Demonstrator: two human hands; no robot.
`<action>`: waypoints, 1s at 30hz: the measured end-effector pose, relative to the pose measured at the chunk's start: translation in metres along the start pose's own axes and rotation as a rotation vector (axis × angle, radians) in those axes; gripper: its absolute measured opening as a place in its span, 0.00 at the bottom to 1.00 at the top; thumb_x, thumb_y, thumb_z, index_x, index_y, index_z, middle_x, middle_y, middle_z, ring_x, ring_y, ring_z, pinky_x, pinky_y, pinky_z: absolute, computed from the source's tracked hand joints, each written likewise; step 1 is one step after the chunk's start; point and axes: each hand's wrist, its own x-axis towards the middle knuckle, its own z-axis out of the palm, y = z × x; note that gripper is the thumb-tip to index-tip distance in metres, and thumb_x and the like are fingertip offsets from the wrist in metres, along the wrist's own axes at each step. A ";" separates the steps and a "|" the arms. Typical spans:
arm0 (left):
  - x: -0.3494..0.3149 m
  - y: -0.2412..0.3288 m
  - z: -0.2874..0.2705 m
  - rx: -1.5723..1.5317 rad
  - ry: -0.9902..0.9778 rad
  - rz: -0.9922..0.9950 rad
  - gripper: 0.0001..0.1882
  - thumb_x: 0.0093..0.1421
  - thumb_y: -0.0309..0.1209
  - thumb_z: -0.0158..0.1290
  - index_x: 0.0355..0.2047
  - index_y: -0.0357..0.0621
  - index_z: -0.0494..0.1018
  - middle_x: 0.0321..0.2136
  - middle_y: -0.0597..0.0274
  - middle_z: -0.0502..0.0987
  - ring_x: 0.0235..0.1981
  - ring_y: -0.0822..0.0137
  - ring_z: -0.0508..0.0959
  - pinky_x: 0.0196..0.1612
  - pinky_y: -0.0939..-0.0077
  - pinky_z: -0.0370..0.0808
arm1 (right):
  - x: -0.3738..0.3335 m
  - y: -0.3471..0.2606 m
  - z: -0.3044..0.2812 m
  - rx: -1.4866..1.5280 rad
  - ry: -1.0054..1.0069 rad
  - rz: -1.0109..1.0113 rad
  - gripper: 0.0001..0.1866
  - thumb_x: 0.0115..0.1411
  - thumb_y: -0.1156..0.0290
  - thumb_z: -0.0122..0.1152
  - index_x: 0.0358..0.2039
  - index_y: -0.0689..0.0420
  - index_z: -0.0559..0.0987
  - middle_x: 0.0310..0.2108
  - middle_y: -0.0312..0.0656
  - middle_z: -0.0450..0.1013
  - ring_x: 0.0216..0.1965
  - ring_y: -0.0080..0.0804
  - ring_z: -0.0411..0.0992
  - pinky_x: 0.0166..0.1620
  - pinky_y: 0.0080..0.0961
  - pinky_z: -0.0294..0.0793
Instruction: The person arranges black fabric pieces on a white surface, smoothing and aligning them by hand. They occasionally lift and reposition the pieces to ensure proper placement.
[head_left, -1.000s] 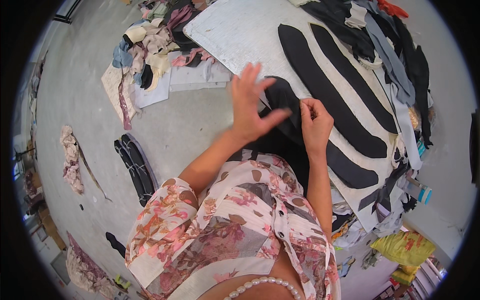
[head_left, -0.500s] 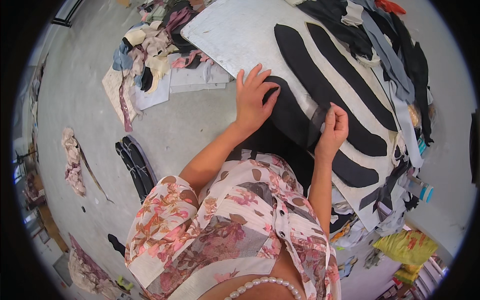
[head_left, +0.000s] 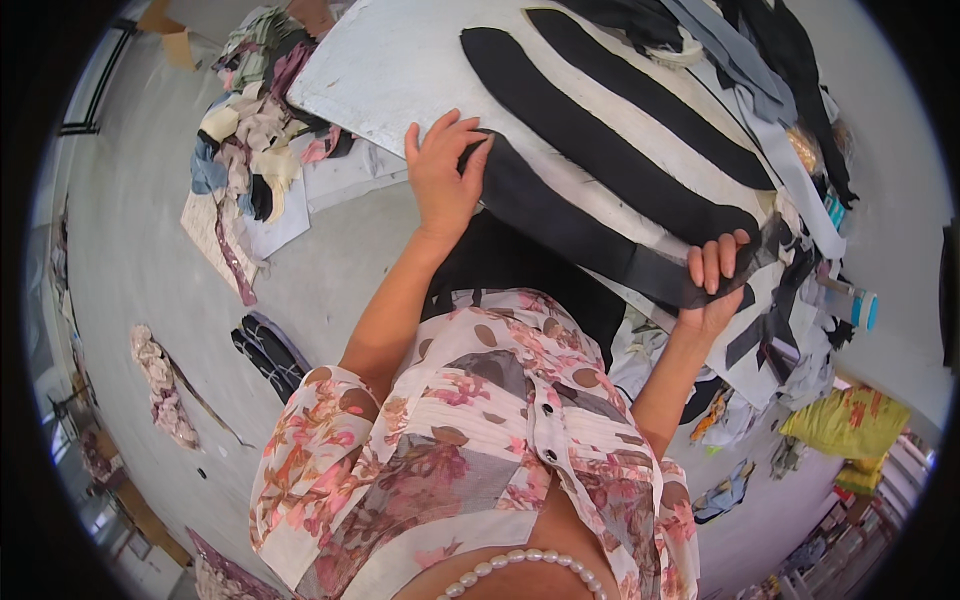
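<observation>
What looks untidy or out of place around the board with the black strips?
Fabric scraps lie heaped on the floor beside the white board, and more offcuts hang over its far edge. The black strip under the left hand and right hand lies flat.

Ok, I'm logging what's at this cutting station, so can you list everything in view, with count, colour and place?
long fabric strips: three, black, laid side by side on the board
board: one, pale grey, top centre
scrap fabric heap: one, mixed pale and dark, floor left of the board
dark and grey offcuts: a pile, count unclear, board's far right edge
shoes: one pair, black, floor at left
crumpled cloth: one, pinkish, floor far left
yellow cloth: one, lower right
left hand: flat on the near end of the nearest strip
right hand: fingers curled over that strip's other end
</observation>
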 end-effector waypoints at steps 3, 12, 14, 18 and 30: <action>0.001 0.000 0.000 0.008 -0.004 0.010 0.03 0.56 0.29 0.60 0.30 0.45 0.77 0.40 0.64 0.81 0.52 0.58 0.76 0.63 0.47 0.53 | -0.012 -0.034 -0.012 -0.049 0.043 -0.057 0.13 0.68 0.69 0.48 0.49 0.61 0.72 0.21 0.30 0.57 0.15 0.16 0.52 0.21 0.18 0.56; 0.005 0.015 0.000 0.021 -0.018 0.060 0.09 0.55 0.29 0.61 0.37 0.46 0.77 0.49 0.60 0.77 0.58 0.54 0.71 0.63 0.49 0.55 | -0.026 -0.053 -0.015 -0.346 0.200 -0.046 0.12 0.69 0.65 0.49 0.46 0.58 0.73 0.20 0.31 0.61 0.13 0.15 0.51 0.18 0.16 0.51; 0.010 0.041 -0.003 -0.020 0.086 0.145 0.13 0.53 0.29 0.62 0.40 0.47 0.77 0.53 0.57 0.74 0.60 0.51 0.68 0.63 0.50 0.55 | -0.028 -0.044 -0.005 -0.473 0.189 -0.043 0.14 0.69 0.62 0.51 0.46 0.58 0.73 0.23 0.35 0.67 0.14 0.15 0.53 0.18 0.16 0.54; -0.008 0.089 0.001 -0.183 -0.347 0.421 0.22 0.47 0.28 0.64 0.45 0.47 0.76 0.56 0.52 0.70 0.62 0.48 0.64 0.63 0.45 0.54 | -0.023 -0.040 0.022 -1.306 0.215 0.073 0.24 0.54 0.61 0.70 0.47 0.59 0.75 0.30 0.38 0.75 0.24 0.23 0.71 0.30 0.22 0.72; -0.030 0.114 0.043 -0.187 -0.638 0.395 0.12 0.46 0.28 0.64 0.32 0.45 0.79 0.57 0.53 0.70 0.67 0.51 0.58 0.64 0.37 0.49 | -0.026 0.020 0.044 -2.339 -0.227 -0.102 0.09 0.50 0.71 0.67 0.32 0.56 0.77 0.25 0.42 0.76 0.26 0.44 0.75 0.31 0.37 0.71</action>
